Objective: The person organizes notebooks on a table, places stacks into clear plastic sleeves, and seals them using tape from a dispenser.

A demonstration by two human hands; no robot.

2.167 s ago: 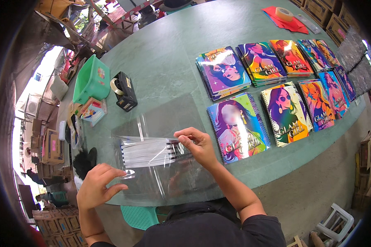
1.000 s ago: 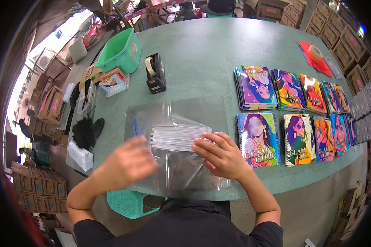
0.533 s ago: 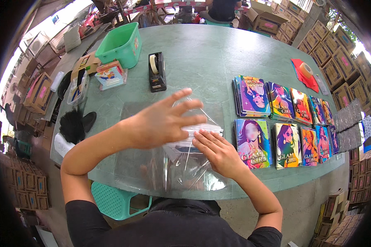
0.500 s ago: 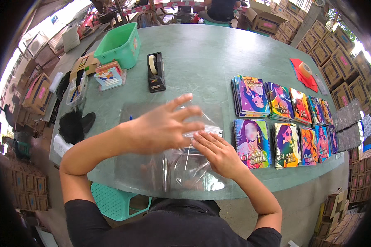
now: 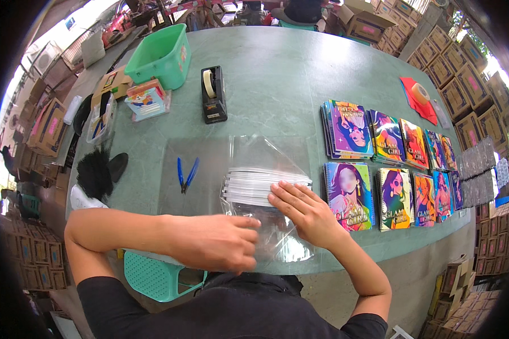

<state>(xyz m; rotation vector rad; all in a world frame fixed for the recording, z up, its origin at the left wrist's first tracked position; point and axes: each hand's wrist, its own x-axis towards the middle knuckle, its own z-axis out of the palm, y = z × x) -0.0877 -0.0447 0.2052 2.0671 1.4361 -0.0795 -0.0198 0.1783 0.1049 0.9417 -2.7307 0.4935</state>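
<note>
A bundle of thin white layers, like page edges (image 5: 246, 185), lies on a sheet of clear plastic film (image 5: 257, 148) in front of me. My right hand (image 5: 302, 210) rests flat on the bundle's right end, its fingers stretched out. Close to the table's near edge, my left hand (image 5: 223, 242) hovers over the near part of the film, fingers half bent and slightly apart. Nothing shows in it, though its palm side is hidden. Blue-handled pliers (image 5: 186, 175) lie left of the bundle on a clear mat (image 5: 201, 146).
Stacked spiral notebooks (image 5: 348, 195) with colourful covers stand to the right. Beyond the mat sits a black tape dispenser (image 5: 215, 96). A green bin (image 5: 161, 59), small cards (image 5: 147, 100) and a black brush-like thing (image 5: 96, 172) are left. A tape roll (image 5: 419, 92) rests on red sheets (image 5: 419, 110).
My left hand has come down from above the bundle toward the near edge, uncovering the white layers and the pliers. My right hand stays on the bundle, with only a slight shift.
</note>
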